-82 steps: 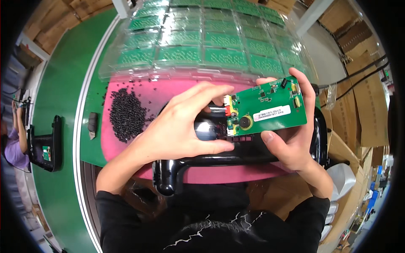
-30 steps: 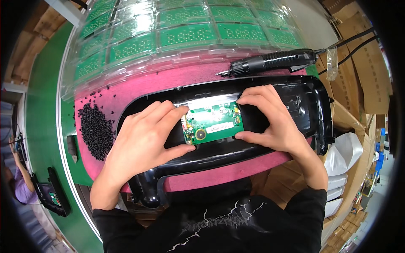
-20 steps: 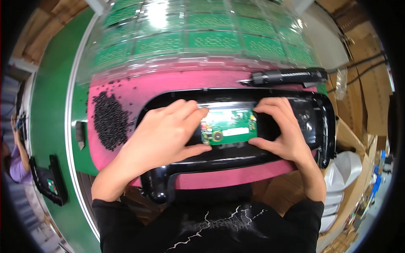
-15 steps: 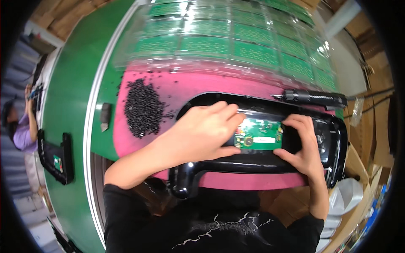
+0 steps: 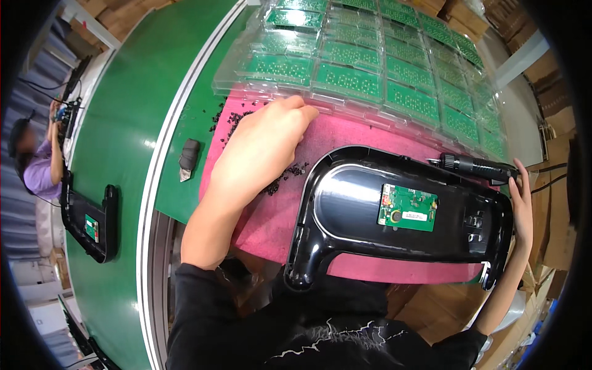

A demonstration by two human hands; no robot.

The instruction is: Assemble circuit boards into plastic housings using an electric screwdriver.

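My left hand (image 5: 262, 148) is over a pile of small black screws (image 5: 280, 183) on the pink mat, fingers curled together. Its fingertips are hidden, so what they hold cannot be made out. At the back end of a black electric screwdriver (image 5: 472, 165), my right hand (image 5: 523, 206) has its fingers stretched out and touching or nearly touching it. Between my hands lies a glossy black plastic housing (image 5: 351, 206), with a side arm bending toward me. A green circuit board (image 5: 410, 206) with a white label sits inside it.
Clear plastic trays of green circuit boards (image 5: 348, 80) stand beyond the pink mat (image 5: 382, 269). A small dark block (image 5: 189, 157) lies left of the mat. Across the green table (image 5: 123, 148), a person in purple (image 5: 43, 166) works near another black housing (image 5: 108, 228).
Both hands have let go of the circuit board, leaving it in the housing. The left moved to the screw pile, the right to the screwdriver's back end. The whole view has shifted.
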